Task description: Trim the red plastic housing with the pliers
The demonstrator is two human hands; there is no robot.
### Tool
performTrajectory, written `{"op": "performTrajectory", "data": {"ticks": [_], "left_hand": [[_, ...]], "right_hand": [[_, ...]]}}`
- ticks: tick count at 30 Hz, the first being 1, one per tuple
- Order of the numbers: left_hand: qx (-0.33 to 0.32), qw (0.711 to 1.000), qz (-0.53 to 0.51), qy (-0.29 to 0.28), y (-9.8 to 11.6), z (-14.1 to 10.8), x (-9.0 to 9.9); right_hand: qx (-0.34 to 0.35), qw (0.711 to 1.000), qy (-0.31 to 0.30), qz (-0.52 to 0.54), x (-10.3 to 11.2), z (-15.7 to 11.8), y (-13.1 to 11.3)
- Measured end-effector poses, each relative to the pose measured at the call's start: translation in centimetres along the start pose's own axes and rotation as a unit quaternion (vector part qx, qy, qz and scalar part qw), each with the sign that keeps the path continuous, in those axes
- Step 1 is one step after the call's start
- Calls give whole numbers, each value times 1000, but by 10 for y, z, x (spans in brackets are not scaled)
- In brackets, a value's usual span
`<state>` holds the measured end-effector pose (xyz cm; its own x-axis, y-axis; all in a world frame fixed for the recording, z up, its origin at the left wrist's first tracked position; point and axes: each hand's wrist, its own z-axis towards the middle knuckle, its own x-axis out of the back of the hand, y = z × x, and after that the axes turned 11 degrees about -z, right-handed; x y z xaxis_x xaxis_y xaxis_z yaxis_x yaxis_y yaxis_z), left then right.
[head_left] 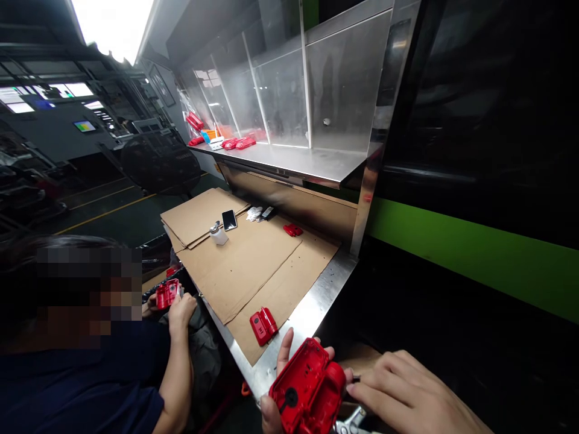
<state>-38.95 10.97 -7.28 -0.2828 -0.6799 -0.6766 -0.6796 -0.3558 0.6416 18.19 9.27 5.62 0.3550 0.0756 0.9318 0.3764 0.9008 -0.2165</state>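
A red plastic housing [312, 386] with its hollow side up lies in my left hand [271, 413], whose thumb and fingers grip its edges. A round black piece [291, 396] sits inside the housing's near end. Close to the housing's right side, my right hand [407, 386] is closed, fingertips pinched together. A small dark tip [356, 378] shows at those fingers; what it belongs to is unclear. Below them, a silvery metal tool [350, 422] is partly cut off by the frame's lower edge. Another red housing [263, 326] rests on the cardboard just beyond my left hand.
Cardboard [253, 265] covers the metal bench [328, 295]. On it are a pump bottle [219, 234], a phone [229, 220] and a red part [293, 230]. More red parts [239, 143] lie on the metal shelf [312, 161]. At left, a co-worker [90, 374] holds a red housing [167, 293].
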Motion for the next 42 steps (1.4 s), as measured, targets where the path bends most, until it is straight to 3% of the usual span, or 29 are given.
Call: {"op": "performTrajectory", "data": {"ticks": [4,7,10,15,19,25,32,34,37,42], "left_hand": [[48,998,-34,-14,-4,14,11],[28,999,-19,-8,-6,1,-2],[-7,1000,-6,-27,-11,-35,-29],[46,992,-30,-111,-20,-111,-74],[69,986,-69,-137,-26,-137,-90],[142,969,-173,-106,-35,-100,-92],[203,970,-91,-101,-54,-57,-88],[172,979,-24,-103,-56,-53,-85],[73,993,63,-72,-53,-53,-83],[-9,988,156,-11,-25,-67,-74]], "right_hand": [[5,999,21,43,5,8,4],[-7,999,13,50,13,14,3],[-28,997,-34,68,21,17,1],[-29,994,-72,82,23,16,2],[-6,996,-76,47,16,15,4],[3,998,-56,6,11,13,1],[0,1000,-23,-11,3,8,1],[-3,1000,-11,7,-1,5,1],[-20,997,-13,71,-8,-2,1],[-71,980,-39,184,-15,-10,-2]]}}
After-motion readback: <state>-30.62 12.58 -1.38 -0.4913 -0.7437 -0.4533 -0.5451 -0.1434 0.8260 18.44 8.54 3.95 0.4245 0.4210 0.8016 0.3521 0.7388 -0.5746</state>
